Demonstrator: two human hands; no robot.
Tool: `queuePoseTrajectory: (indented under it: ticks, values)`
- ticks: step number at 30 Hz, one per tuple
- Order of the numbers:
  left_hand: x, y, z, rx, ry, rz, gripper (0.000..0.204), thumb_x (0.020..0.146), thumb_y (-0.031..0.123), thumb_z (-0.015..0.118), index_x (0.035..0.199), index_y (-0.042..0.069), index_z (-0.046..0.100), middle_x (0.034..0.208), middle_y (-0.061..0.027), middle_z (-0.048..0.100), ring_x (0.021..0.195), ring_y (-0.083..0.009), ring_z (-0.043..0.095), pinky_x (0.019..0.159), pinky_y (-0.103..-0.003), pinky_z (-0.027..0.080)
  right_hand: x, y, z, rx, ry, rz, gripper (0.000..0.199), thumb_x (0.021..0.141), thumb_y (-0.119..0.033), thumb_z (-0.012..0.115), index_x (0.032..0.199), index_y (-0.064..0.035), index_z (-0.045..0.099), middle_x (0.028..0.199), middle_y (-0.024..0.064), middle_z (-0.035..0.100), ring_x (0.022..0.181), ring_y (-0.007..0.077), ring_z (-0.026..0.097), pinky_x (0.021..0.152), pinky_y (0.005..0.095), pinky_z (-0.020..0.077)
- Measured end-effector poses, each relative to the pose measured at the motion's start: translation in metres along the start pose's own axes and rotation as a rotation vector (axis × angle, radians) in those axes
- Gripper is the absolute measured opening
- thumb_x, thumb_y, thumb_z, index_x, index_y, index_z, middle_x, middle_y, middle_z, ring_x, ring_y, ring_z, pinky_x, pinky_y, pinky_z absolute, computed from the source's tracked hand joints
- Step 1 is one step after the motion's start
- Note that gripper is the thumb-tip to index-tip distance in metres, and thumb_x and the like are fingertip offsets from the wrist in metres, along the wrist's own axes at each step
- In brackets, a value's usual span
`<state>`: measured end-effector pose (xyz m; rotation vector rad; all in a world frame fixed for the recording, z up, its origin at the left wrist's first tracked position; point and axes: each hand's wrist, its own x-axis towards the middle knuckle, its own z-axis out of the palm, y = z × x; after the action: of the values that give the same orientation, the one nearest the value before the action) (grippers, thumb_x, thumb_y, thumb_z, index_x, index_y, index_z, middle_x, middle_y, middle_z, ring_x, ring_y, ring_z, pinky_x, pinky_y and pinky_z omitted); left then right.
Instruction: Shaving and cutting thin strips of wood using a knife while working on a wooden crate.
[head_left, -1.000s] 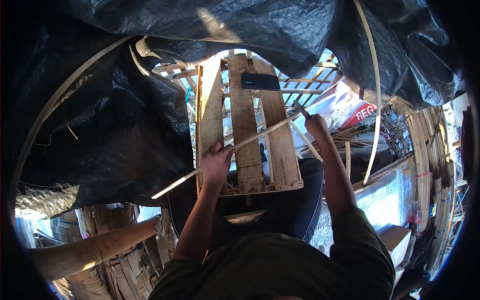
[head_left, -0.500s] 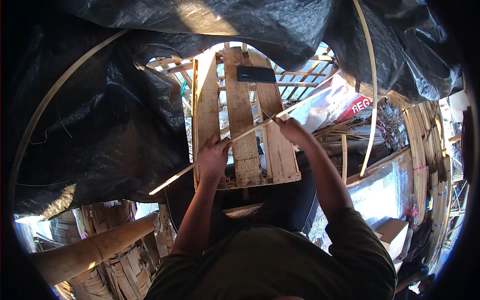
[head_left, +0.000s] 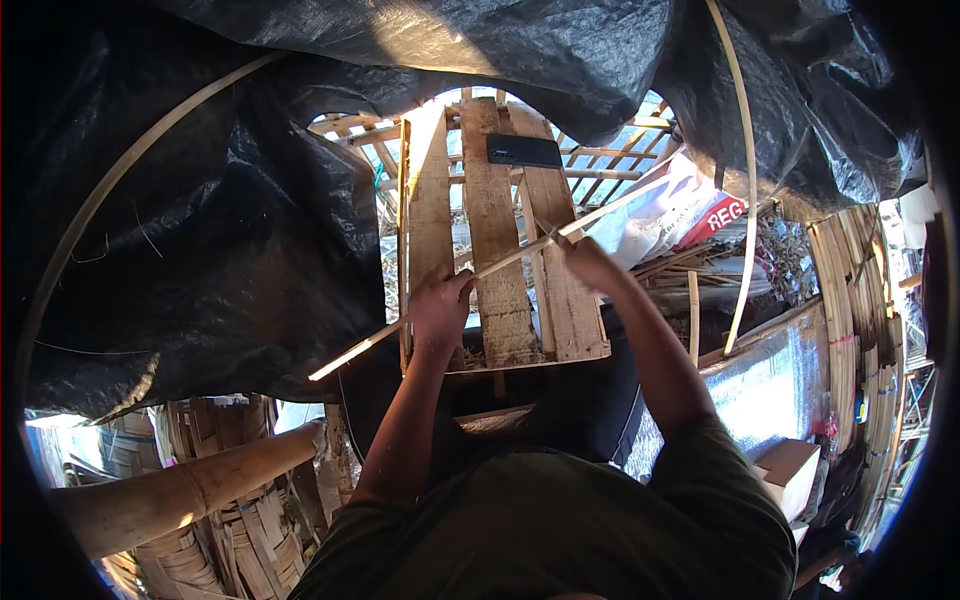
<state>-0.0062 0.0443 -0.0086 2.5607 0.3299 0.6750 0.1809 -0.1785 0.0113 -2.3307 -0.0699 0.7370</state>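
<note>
Black tarpaulin (head_left: 220, 230) hangs from nine o'clock over twelve to two, crowding three wooden boards (head_left: 495, 220); one smartphone (head_left: 524, 151) lies toward twelve. One bamboo strip (head_left: 505, 260) crosses above the boards, its end passing their edge toward eight, into free room. The left hand (head_left: 440, 305) has fingers closed around it; the right hand (head_left: 592, 265) curls tightly around one knife (head_left: 548, 231).

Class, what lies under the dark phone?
The phone spans the middle plank and the right plank, which show around it; their surfaces directly beneath, and anything there, are covered.
</note>
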Motion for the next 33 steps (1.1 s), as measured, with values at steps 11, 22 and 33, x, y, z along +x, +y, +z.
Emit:
queuePoseTrajectory:
  ticks: [11,22,33]
  values:
    - [-0.001,-0.001,0.0,0.023,-0.051,0.003,0.015,0.081,0.023,0.075,0.094,0.013,0.074,0.083,-0.0076,0.063,0.077,-0.0271,0.066,0.064,-0.04,0.052,0.01,0.017,-0.01,0.02,-0.169,0.013,0.024,0.089,-0.017,0.055,0.095,0.0045,0.064,0.072,0.0106,0.063,0.058,0.0182,0.063,0.05,0.0392,0.0526]
    - [-0.002,0.0,0.0,0.011,-0.021,-0.014,0.014,0.082,0.026,0.074,0.089,0.014,0.074,0.081,-0.0068,0.062,0.079,-0.0269,0.064,0.066,-0.039,0.053,-0.022,-0.009,-0.012,0.268,-0.301,-0.023,0.028,0.099,-0.028,0.046,0.08,-0.0089,0.049,0.058,-0.0022,0.04,0.043,0.0092,0.034,0.036,0.0271,0.0243]
    - [0.0,-0.003,0.003,0.033,0.021,0.031,0.014,0.082,0.026,0.074,0.089,0.015,0.075,0.076,-0.0065,0.057,0.075,-0.0267,0.063,0.062,-0.04,0.05,-0.009,0.026,-0.015,0.374,0.058,-0.04,0.033,0.1,-0.03,0.049,0.085,-0.0028,0.06,0.054,0.0029,0.048,0.042,0.0148,0.044,0.04,0.0328,0.0377]
